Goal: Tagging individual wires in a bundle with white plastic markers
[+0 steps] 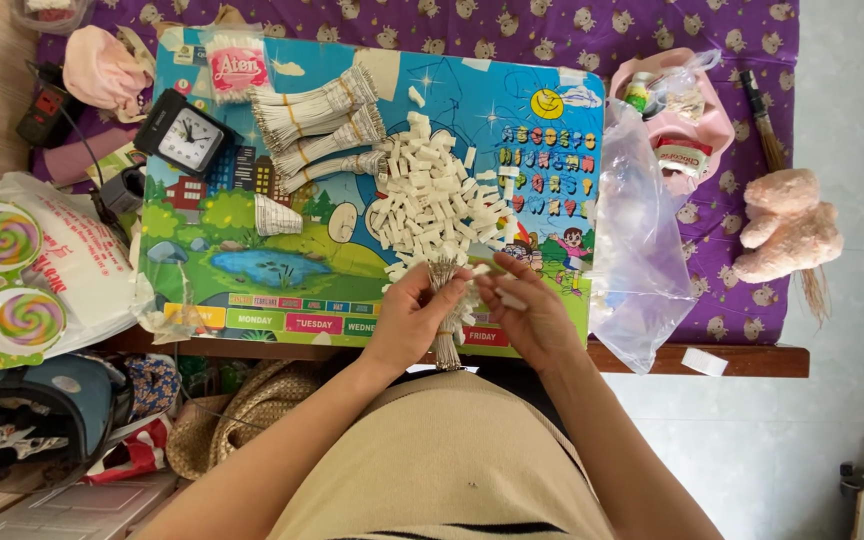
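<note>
Left hand (414,315) clamped around upright bundle of thin sticks (444,310) at near edge of colourful mat (252,270). Right hand (532,315) touching bundle top, apparently pinching small white piece (510,298); blurred. Pile of white pieces (432,205) just beyond hands

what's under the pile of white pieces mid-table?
The pile of small white pieces lies on a colourful picture mat, which covers a purple patterned cloth. The mat's artwork directly beneath the pile is hidden. The left hand holds a bundle of thin sticks at the pile's near edge.
</note>
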